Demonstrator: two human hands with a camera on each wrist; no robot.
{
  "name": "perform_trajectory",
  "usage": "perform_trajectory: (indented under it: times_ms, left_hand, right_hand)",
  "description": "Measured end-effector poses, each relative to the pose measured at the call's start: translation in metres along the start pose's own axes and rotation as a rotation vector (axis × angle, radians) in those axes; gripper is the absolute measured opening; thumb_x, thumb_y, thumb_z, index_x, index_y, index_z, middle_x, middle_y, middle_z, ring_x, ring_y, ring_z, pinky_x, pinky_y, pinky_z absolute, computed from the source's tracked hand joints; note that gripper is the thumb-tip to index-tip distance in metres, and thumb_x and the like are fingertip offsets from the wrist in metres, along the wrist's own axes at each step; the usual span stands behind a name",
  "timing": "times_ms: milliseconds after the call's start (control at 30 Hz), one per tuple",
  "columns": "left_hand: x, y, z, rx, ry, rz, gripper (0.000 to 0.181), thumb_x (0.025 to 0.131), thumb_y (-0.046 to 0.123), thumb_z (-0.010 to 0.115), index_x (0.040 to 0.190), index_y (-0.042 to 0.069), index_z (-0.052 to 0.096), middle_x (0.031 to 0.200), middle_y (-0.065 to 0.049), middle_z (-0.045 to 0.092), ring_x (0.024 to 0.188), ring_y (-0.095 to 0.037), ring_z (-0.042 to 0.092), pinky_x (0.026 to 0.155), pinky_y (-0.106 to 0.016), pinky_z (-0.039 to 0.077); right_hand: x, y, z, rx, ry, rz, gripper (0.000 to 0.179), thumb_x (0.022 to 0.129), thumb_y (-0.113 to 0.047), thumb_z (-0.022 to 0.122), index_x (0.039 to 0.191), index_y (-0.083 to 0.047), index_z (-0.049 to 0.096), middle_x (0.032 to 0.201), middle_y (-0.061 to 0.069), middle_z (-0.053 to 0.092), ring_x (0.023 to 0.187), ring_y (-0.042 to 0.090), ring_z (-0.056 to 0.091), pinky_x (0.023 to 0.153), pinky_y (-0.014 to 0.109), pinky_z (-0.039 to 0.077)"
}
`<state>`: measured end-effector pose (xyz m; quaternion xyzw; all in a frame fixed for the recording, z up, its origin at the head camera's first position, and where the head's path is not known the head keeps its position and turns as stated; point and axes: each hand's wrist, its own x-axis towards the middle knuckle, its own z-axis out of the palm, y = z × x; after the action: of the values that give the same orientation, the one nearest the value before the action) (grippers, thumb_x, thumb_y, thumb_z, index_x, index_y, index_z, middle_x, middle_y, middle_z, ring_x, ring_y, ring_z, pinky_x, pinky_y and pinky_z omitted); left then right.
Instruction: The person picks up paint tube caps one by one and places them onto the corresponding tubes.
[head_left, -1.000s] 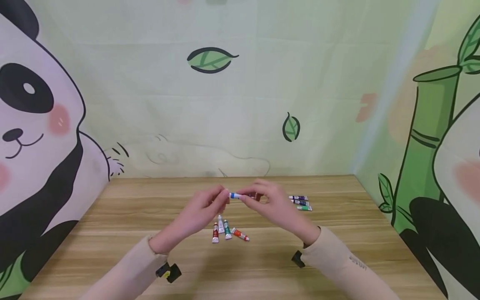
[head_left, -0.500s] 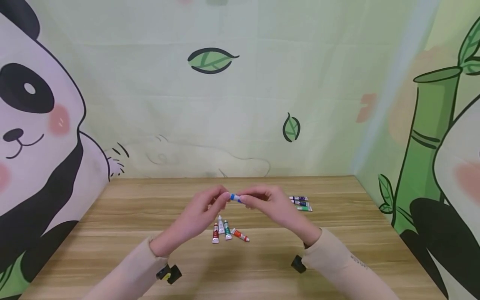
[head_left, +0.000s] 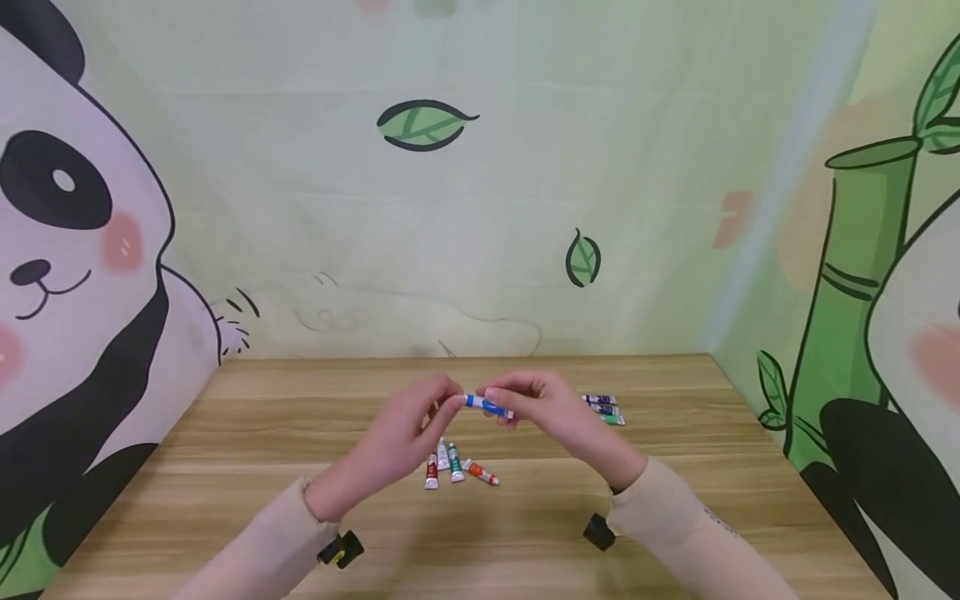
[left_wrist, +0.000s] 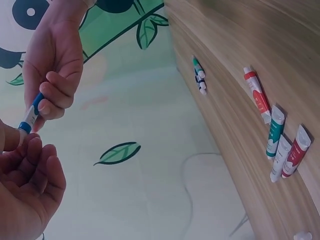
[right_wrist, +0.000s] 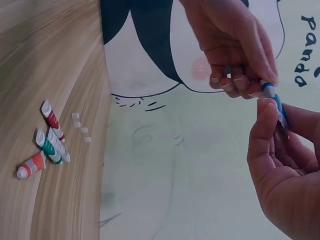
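Both hands hold a small blue-and-white paint tube [head_left: 487, 406] above the table. My left hand [head_left: 412, 425] pinches its cap end between thumb and fingers, and my right hand [head_left: 543, 408] pinches its body. In the right wrist view a small white piece [right_wrist: 229, 75] shows among the left hand's curled fingers. Below the hands lie a dark red paint tube [head_left: 431, 473], a white paint tube [head_left: 442, 455], a green paint tube [head_left: 455, 463] and an orange-red paint tube [head_left: 481, 472].
Several small white caps [right_wrist: 77, 124] lie on the wooden table [head_left: 300, 417] near the tubes. Behind the right hand are two dark tubes [head_left: 600, 400] and a light green tube [head_left: 611, 420]. A panda-printed backdrop [head_left: 300, 208] stands at the table's back and sides.
The right fingers have shifted on the tube, so more of its blue body shows. The tube has moved slightly down and right and tilts more. The tubes on the table stay put.
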<state>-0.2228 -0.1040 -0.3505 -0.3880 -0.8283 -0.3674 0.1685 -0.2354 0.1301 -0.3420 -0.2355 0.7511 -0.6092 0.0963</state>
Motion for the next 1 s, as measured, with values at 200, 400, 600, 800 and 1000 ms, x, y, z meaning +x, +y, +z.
perform_trajectory:
  times_ms: [200,400,600,800,1000]
  left_hand:
    - [-0.002,-0.002,0.005,0.077,-0.011,0.050,0.006,0.103,0.013,0.059,0.102,0.008,0.063,0.077,0.009,0.050,0.064,-0.005,0.044,0.054,-0.021,0.043]
    - [-0.002,-0.003,0.007,0.103,-0.005,0.052,0.006,0.102,0.012,0.060,0.102,0.007,0.064,0.077,0.008,0.052,0.063,-0.006,0.044,0.054,-0.021,0.044]
    - [0.000,-0.005,0.004,-0.042,-0.021,-0.135,0.016,0.106,0.022,0.055,0.101,0.009,0.065,0.075,0.006,0.053,0.060,-0.008,0.049,0.051,-0.025,0.046]
    - [0.002,-0.007,0.002,-0.138,-0.033,-0.247,0.021,0.107,0.028,0.053,0.101,0.011,0.065,0.075,0.002,0.055,0.058,-0.012,0.051,0.048,-0.027,0.044]
    - [0.007,-0.008,0.010,-0.145,-0.044,-0.238,0.025,0.106,0.032,0.053,0.100,0.011,0.065,0.076,0.003,0.056,0.062,-0.012,0.051,0.052,-0.027,0.046]
  right_hand:
    - [0.002,0.005,-0.002,0.091,-0.028,0.091,0.030,0.101,-0.022,0.065,0.119,0.001,0.068,0.094,0.014,0.070,0.070,0.014,0.058,0.066,0.024,0.052]
    - [0.003,0.006,-0.003,0.079,-0.046,0.100,0.028,0.102,-0.020,0.062,0.119,0.002,0.067,0.093,0.012,0.069,0.070,0.014,0.057,0.066,0.024,0.052]
    - [0.000,0.008,-0.002,-0.120,-0.018,0.012,0.033,0.100,-0.031,0.065,0.124,-0.008,0.068,0.098,0.004,0.070,0.083,0.019,0.063,0.076,0.034,0.055]
    - [-0.006,0.011,-0.002,-0.249,0.083,-0.048,0.033,0.096,-0.036,0.071,0.122,-0.016,0.072,0.104,0.001,0.071,0.091,0.021,0.065,0.079,0.038,0.055]
    - [-0.008,0.014,-0.009,-0.153,0.108,-0.032,0.028,0.096,-0.030,0.071,0.114,-0.009,0.075,0.094,0.006,0.073,0.086,0.030,0.070,0.077,0.038,0.059]
